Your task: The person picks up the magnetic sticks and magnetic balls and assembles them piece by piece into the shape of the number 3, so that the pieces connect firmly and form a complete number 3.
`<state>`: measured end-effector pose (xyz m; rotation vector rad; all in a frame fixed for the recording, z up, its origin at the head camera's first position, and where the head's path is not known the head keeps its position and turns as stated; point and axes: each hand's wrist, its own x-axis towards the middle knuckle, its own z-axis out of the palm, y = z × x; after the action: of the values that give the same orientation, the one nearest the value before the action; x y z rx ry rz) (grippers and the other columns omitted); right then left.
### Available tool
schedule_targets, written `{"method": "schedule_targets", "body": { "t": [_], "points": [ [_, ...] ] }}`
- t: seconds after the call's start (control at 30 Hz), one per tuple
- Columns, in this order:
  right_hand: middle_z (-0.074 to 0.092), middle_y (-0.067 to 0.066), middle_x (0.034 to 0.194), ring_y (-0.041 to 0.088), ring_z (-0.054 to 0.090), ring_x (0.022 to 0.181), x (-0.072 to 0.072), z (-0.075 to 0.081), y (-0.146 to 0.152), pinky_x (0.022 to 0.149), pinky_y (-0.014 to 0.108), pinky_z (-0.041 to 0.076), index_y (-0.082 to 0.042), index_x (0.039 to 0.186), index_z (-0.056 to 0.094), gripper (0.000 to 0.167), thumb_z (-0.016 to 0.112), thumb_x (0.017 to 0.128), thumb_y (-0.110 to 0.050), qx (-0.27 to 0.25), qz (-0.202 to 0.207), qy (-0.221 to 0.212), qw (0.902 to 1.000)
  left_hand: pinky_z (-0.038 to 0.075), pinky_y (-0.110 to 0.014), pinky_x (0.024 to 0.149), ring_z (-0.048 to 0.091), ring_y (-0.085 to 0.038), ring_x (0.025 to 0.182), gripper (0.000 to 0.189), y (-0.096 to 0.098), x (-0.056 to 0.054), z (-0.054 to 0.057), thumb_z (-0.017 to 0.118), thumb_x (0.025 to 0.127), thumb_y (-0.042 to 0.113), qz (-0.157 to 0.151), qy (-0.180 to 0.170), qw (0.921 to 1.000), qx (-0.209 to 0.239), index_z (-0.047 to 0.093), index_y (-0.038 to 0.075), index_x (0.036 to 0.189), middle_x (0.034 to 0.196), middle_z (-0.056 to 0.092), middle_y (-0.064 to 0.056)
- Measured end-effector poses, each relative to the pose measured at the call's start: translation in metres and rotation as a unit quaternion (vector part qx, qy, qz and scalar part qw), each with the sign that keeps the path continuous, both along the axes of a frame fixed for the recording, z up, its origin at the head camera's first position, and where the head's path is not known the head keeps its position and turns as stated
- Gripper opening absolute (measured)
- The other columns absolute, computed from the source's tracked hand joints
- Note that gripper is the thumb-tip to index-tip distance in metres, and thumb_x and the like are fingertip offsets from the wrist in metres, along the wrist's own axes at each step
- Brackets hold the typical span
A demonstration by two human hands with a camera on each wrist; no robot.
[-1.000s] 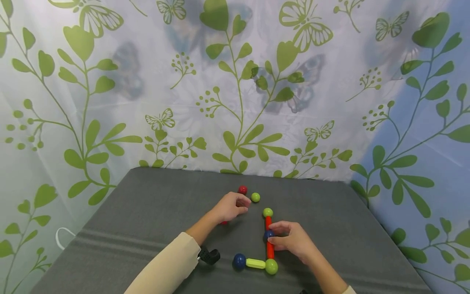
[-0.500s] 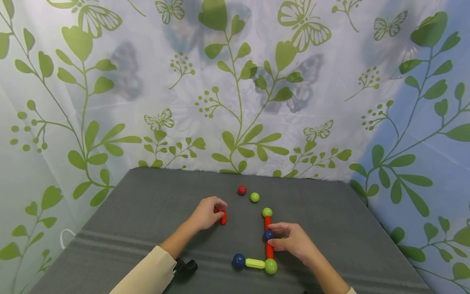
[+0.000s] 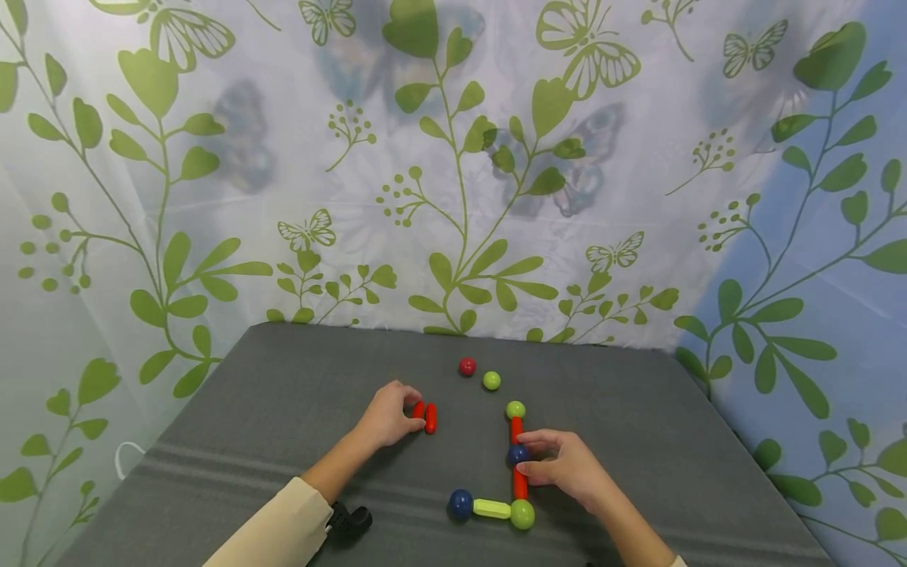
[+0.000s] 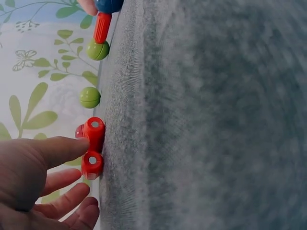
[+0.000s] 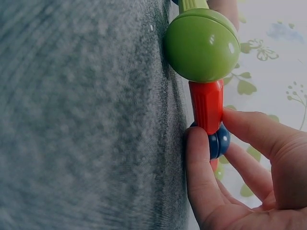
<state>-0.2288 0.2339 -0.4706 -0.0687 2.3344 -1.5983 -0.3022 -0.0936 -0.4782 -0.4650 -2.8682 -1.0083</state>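
Note:
A magnetic ball-and-rod toy lies on the grey table: a green ball, red rods, a blue ball between them, and a green corner ball. From that corner a yellow-green rod runs left to another blue ball. My right hand grips the toy around its middle blue ball, digits on both sides. My left hand hovers beside two loose red rods, a left one and a right one. Its thumb is close to them; its other fingers are spread loosely.
Farther back lie a loose red ball and a loose green ball. A white curtain with a leaf and butterfly print hangs behind the table.
My left hand has moved left and nearer, from beside the loose balls to the two loose red rods, which now show. My right hand stays on the toy.

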Motion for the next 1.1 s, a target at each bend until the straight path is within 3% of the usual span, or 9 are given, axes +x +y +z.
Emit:
{"method": "schedule_targets", "body": {
  "t": [0.33, 0.57, 0.9, 1.1],
  "points": [
    [0.067, 0.022, 0.126, 0.023, 0.074, 0.09, 0.0, 0.002, -0.001, 0.077, 0.04, 0.063, 0.0, 0.131, 0.066, 0.056, 0.087, 0.08, -0.01, 0.006, -0.007, -0.003, 1.0, 0.055, -0.037, 0.079, 0.062, -0.016, 0.083, 0.026, -0.005, -0.008, -0.003, 0.08, 0.08, 0.004, 0.004, -0.023, 0.9995, 0.02, 0.076, 0.005, 0.106, 0.092, 0.072, -0.004],
    [0.066, 0.019, 0.126, 0.022, 0.074, 0.091, -0.001, 0.002, -0.002, 0.077, 0.039, 0.063, -0.002, 0.13, 0.068, 0.053, 0.087, 0.081, -0.011, 0.009, -0.006, -0.005, 0.9999, 0.054, -0.034, 0.077, 0.061, -0.012, 0.079, 0.021, -0.005, -0.013, -0.004, 0.084, 0.081, 0.009, 0.013, -0.036, 0.9991, 0.02, 0.076, 0.007, 0.101, 0.088, 0.071, -0.002],
    [0.067, 0.018, 0.122, 0.021, 0.074, 0.086, 0.0, 0.005, -0.009, 0.074, 0.039, 0.063, -0.002, 0.126, 0.07, 0.048, 0.085, 0.081, -0.007, 0.029, -0.025, -0.004, 0.9993, 0.054, -0.031, 0.071, 0.06, -0.011, 0.073, 0.015, -0.005, -0.018, -0.003, 0.082, 0.079, 0.004, 0.018, -0.022, 0.9995, 0.015, 0.077, 0.008, 0.093, 0.081, 0.07, 0.001],
    [0.067, 0.019, 0.123, 0.021, 0.073, 0.091, -0.001, 0.004, -0.009, 0.076, 0.039, 0.063, -0.001, 0.125, 0.07, 0.047, 0.085, 0.081, -0.005, 0.026, -0.029, 0.001, 0.9992, 0.054, -0.03, 0.069, 0.061, -0.011, 0.072, 0.013, -0.008, -0.02, -0.002, 0.081, 0.079, 0.003, 0.011, -0.021, 0.9986, 0.047, 0.078, 0.009, 0.091, 0.081, 0.072, 0.001]
  ]
}}
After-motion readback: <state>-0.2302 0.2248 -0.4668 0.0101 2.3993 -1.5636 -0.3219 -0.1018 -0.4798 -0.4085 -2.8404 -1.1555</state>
